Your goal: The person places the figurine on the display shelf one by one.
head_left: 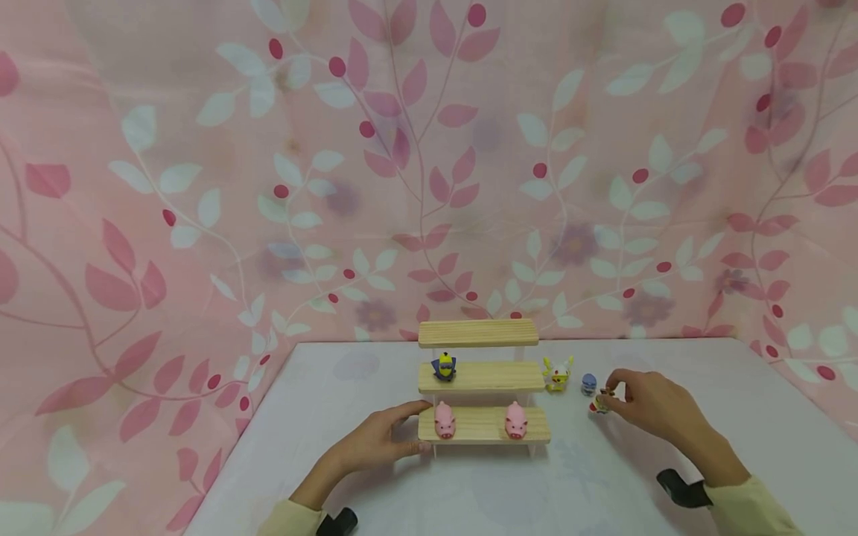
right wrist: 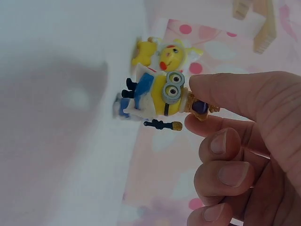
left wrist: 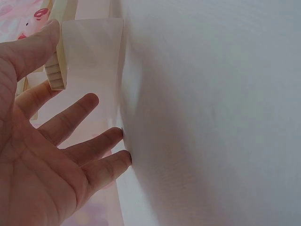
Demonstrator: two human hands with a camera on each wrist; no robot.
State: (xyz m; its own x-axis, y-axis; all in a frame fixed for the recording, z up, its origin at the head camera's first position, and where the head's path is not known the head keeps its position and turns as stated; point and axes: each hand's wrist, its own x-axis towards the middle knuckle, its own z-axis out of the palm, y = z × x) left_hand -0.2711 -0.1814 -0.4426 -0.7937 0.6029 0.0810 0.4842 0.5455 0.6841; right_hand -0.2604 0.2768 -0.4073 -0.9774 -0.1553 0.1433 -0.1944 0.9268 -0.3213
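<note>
My right hand [head_left: 660, 406] pinches a minion figurine [right wrist: 160, 96] by its gold crown, between thumb and index finger. The figurine has goggles, a white robe over blue and a dark staff with a gold tip. At the other side, my left hand [head_left: 372, 443] holds the left end of the bottom board of a wooden three-step display stand [head_left: 479, 432], thumb in front and index finger behind. Its remaining fingers spread loosely, as the left wrist view shows. Two pink pig figurines [head_left: 445, 420] sit on that bottom board. A yellow figurine in dark clothing [head_left: 445, 367] stands on the middle board's left.
Right of the stand, a yellow-and-white figurine with long ears [head_left: 557, 374] stands on the white tabletop [head_left: 362, 380]. Beside it is a small blue figurine [head_left: 588, 384], close to my right hand. A pink leaf-patterned cloth [head_left: 429, 186] hangs behind the table.
</note>
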